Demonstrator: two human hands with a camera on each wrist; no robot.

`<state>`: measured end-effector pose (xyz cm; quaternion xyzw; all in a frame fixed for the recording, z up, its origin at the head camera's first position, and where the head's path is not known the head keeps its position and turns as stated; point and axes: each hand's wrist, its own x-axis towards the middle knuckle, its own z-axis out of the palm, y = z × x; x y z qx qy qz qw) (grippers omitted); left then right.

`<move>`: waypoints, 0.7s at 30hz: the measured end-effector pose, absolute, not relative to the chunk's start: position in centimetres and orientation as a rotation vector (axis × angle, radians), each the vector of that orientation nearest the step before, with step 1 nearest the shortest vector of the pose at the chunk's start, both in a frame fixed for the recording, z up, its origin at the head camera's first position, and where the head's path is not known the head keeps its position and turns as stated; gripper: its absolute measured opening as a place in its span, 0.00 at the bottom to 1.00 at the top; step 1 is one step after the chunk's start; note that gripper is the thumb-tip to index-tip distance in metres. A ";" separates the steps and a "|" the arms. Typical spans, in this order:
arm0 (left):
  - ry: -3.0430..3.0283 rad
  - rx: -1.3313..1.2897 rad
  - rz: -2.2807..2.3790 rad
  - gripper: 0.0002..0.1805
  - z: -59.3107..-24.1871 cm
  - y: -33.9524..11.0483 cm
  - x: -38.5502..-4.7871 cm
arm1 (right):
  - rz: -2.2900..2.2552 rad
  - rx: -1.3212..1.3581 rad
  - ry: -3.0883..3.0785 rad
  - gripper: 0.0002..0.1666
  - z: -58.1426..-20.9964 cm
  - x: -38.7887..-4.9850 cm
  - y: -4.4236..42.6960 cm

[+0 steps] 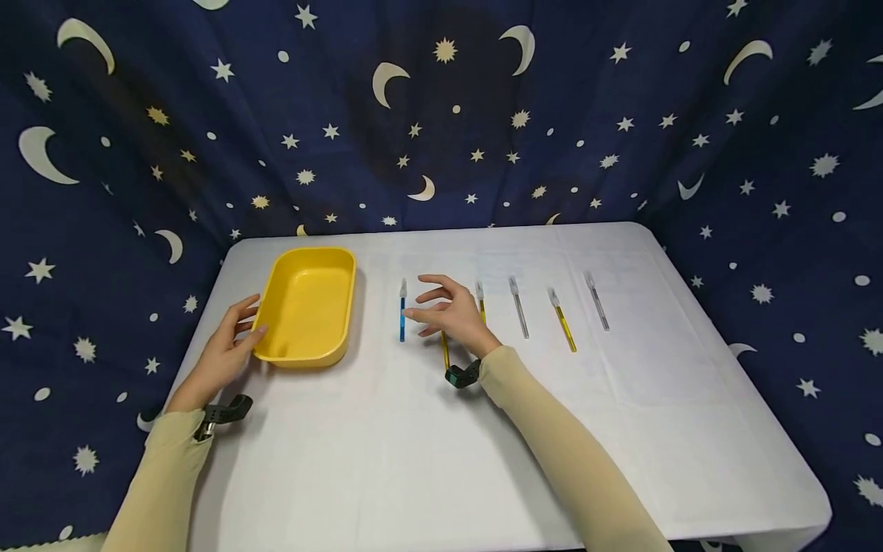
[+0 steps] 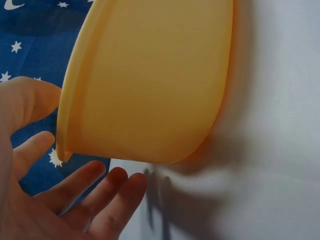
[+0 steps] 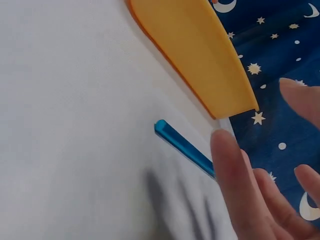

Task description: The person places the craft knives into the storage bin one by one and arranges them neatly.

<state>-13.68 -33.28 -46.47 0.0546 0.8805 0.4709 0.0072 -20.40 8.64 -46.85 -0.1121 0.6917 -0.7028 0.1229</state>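
Observation:
A yellow plastic tray [image 1: 303, 307] stands at the left of the table. My left hand [image 1: 221, 360] rests at its near left corner, thumb at the rim and fingers loosely extended beside the outer wall. My right hand [image 1: 455, 314] hovers over the row of craft knives, fingers spread and holding nothing. Nearest its fingertips lies a blue craft knife [image 1: 402, 328] with a clear cap; the right wrist view shows its blue handle [image 3: 182, 146], partly covered by a finger. Beneath the hand lies a yellow craft knife [image 1: 445, 351], its upper part hidden.
Right of the hand lie another yellow craft knife [image 1: 480, 295], a grey one [image 1: 520, 308], a yellow one [image 1: 562, 322] and a grey one [image 1: 597, 302], all capped. A white cloth [image 1: 359, 460] covers the table. A dark blue star-patterned curtain [image 1: 476, 100] surrounds its back and sides.

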 end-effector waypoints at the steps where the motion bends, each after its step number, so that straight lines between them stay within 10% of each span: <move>1: 2.753 0.166 1.468 0.37 -46.4 -33.3 -13.7 | -2.044 -0.313 2.016 0.45 -47.0 -20.5 8.3; 21: 2.723 0.143 1.474 0.35 -46.6 -32.8 -14.0 | -1.812 -0.162 2.225 0.51 -47.9 -21.8 5.2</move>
